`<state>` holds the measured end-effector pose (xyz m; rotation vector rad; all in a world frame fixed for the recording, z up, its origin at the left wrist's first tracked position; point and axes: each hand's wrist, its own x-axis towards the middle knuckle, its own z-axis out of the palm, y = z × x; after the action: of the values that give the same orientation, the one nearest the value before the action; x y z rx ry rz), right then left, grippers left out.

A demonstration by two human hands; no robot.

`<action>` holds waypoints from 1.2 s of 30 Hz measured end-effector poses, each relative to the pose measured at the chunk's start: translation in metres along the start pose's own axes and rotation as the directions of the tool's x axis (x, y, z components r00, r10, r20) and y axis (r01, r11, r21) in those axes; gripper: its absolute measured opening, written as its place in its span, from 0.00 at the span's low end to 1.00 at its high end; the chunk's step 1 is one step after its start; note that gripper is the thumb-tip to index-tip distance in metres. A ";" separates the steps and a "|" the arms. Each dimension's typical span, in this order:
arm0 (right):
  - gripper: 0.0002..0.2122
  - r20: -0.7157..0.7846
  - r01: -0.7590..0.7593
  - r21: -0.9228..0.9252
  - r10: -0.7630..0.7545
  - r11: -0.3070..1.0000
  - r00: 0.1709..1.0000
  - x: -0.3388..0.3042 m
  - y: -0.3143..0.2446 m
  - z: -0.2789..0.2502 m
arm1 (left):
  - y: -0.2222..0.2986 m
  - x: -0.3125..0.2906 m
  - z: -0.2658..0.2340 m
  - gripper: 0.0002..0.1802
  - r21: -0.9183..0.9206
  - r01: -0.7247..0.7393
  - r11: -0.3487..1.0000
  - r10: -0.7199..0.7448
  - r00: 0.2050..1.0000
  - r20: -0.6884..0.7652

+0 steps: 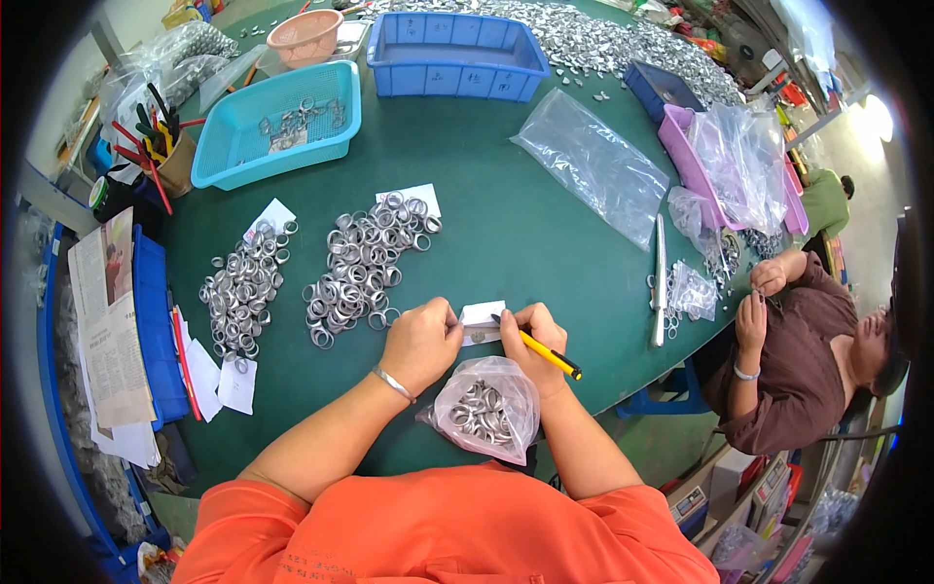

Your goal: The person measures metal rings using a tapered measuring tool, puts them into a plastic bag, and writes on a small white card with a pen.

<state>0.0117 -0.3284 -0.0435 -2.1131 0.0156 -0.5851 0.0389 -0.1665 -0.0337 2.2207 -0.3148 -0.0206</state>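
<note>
A small white paper slip (pixel 484 312) is in front of me on the green table. My left hand (pixel 423 348) is closed, its thumb and finger at the slip's left edge. At its right edge, my right hand (pixel 537 348) grips a yellow pen (pixel 551 354), whose dark tip points at the paper. Between my forearms stands an open clear plastic bag (pixel 484 409) with metal rings inside. Beyond my left hand lies a heap of metal rings (pixel 358 265), partly over a white card (pixel 420 198). A second ring heap (pixel 243 292) is farther left.
A turquoise basket (pixel 277 161), a blue bin (pixel 457 83) and a flat plastic bag (pixel 593 161) lie farther back. Loose metal pieces (pixel 623 44) cover the far edge. At right, a co-worker (pixel 793 365) sits by a purple basket (pixel 686 161). Pliers (pixel 156 136) stand at left.
</note>
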 end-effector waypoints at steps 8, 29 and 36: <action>0.09 -0.022 0.018 -0.056 -0.019 0.998 1.000 0.007 0.000 0.000 | 0.001 0.009 -0.003 0.07 0.004 -0.010 1.000 0.010 1.000 0.005; 0.11 -0.103 -0.061 -0.070 0.054 0.996 0.993 -0.001 0.016 -0.004 | -0.002 0.001 0.005 0.06 -0.051 0.039 0.998 -0.035 0.996 0.078; 0.11 -0.048 -0.187 0.208 0.201 0.960 0.978 -0.001 0.041 -0.006 | -0.004 -0.002 0.003 0.06 -0.094 0.023 0.995 -0.019 0.999 0.046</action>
<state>0.0165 -0.3572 -0.0737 -1.8673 0.1931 -0.5182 0.0369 -0.1662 -0.0388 2.1322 -0.3087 -0.0953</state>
